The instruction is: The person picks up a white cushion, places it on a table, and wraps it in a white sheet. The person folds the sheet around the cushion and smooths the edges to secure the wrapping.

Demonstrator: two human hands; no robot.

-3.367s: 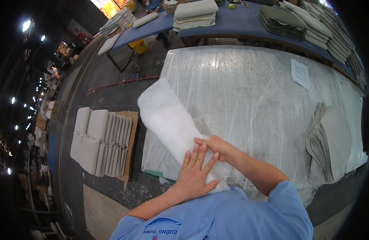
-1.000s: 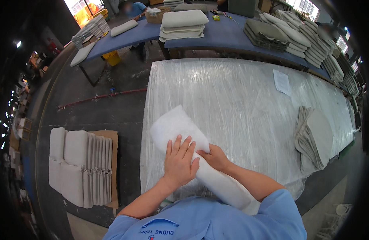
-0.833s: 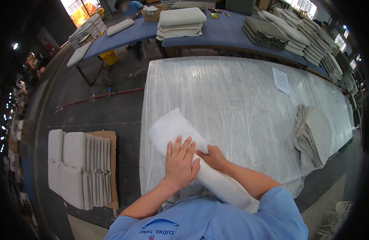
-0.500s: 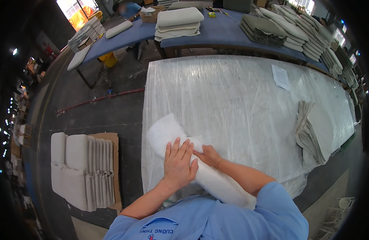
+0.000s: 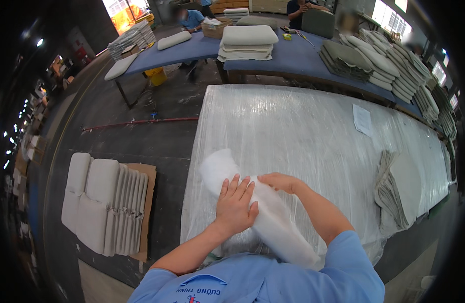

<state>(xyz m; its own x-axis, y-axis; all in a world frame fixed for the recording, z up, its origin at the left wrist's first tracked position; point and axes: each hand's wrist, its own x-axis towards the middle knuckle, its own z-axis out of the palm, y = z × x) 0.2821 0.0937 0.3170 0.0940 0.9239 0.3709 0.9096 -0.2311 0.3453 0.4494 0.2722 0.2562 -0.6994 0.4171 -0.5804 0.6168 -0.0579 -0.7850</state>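
A long piece of soft white wadding [image 5: 282, 222] lies at a slant across the plastic-covered table [image 5: 303, 136], its near end close to my body. My left hand [image 5: 236, 206] rests flat on the upper part of the wadding, fingers stretched out and slightly apart. At the wadding's right edge is my right hand [image 5: 280, 182], its fingers curled in and pinching the edge. The fingertips of that hand are partly hidden.
Grey cushions [image 5: 103, 204] stand stacked on cardboard at the left. Grey fabric covers [image 5: 398, 189] lie at the table's right, beyond them a paper sheet [image 5: 362, 120]. A blue table [image 5: 298, 63] at the back carries cushion piles; people are behind it.
My right hand has moved up and outward along the wadding's right edge, and the wadding there looks smoother. My left hand stays pressed on top. The whole view has shifted somewhat.
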